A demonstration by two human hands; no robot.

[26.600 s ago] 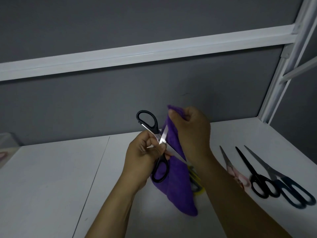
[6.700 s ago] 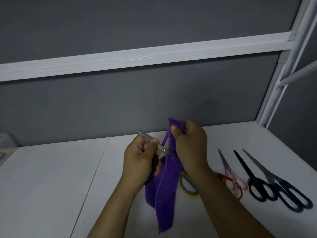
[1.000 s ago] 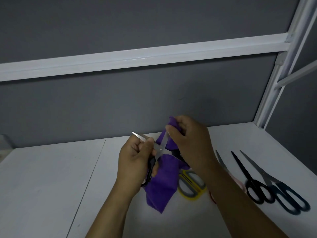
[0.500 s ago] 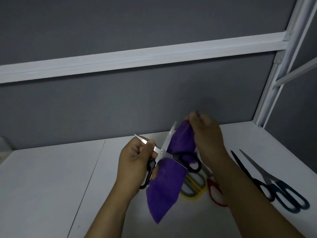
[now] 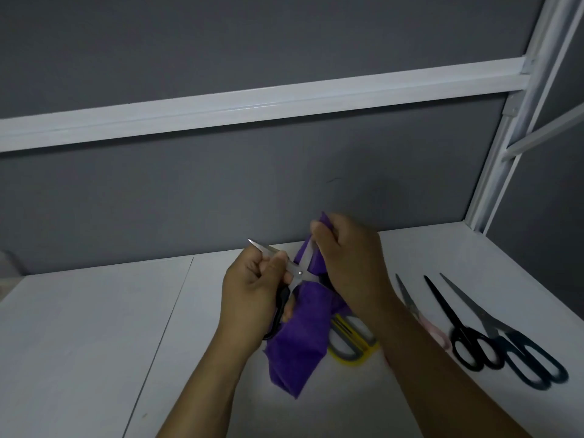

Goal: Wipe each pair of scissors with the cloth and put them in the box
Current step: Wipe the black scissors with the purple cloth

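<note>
At the far left edge a pale see-through shape (image 5: 8, 263) sits against the grey wall (image 5: 158, 200), and too little of it shows to say what it is. The white table (image 5: 79, 336) runs across from there, with a thin seam down its top.

Near the middle, both hands are raised above the table, close together. The left hand (image 5: 249, 292) has its fingers curled round one half of the black-handled scissors (image 5: 298, 273). A blade tip pokes out up and to the left, and a black handle loop shows below the fist. The scissors stand open in an X. The purple cloth (image 5: 300, 343) is wrapped over the other blade, and the right hand (image 5: 350, 267) pinches it there between thumb and fingers. The rest of the cloth hangs in a loose fold (I cannot tell whether its lowest corner touches the table).

Just right of the hanging cloth, yellow-handled scissors (image 5: 350, 346) lie flat, partly hidden by the cloth and the right forearm. Further right lie three more pairs side by side, blades pointing away: pink-handled scissors (image 5: 407, 301) half behind the forearm, black scissors (image 5: 458, 330), then dark blue scissors (image 5: 518, 346). A white rail (image 5: 252, 105) crosses the wall above, meeting a white post (image 5: 505, 147) at the right.
</note>
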